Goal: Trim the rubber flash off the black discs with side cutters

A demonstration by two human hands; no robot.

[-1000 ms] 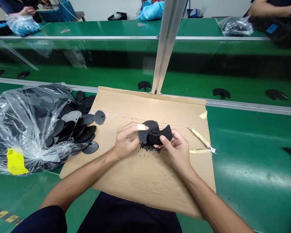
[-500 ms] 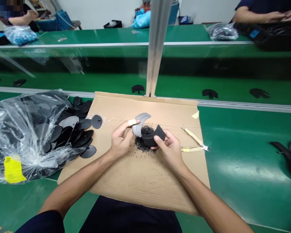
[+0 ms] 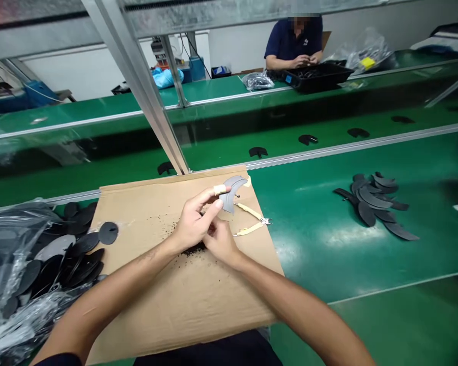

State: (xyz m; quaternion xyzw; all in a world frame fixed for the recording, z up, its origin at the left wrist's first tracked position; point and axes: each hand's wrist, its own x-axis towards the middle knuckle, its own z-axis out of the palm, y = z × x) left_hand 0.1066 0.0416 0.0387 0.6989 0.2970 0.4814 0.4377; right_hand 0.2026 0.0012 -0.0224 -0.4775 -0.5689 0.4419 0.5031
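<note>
My left hand (image 3: 193, 221) pinches a thin grey-black crescent-shaped rubber piece (image 3: 232, 190) between thumb and a taped forefinger, holding it up over the far right corner of the cardboard sheet (image 3: 175, 305). My right hand (image 3: 220, 245) sits just below and behind the left hand. Its fingers are hidden, so I cannot see what it holds. A small heap of black trimmings (image 3: 193, 249) lies on the cardboard under both hands. Cream-handled snips (image 3: 252, 222) lie just right of the hands.
A clear plastic bag (image 3: 7, 264) and spilled black discs (image 3: 76, 244) are at left. A pile of black crescent pieces (image 3: 374, 201) lies on the green bench at right. An aluminium post (image 3: 145, 96) rises behind the cardboard. A person (image 3: 293, 43) works across the conveyor.
My view has swung up and to the right. My left hand has raised the crescent piece away from the right hand, which has tucked in under the left. The black part it held is out of sight.
</note>
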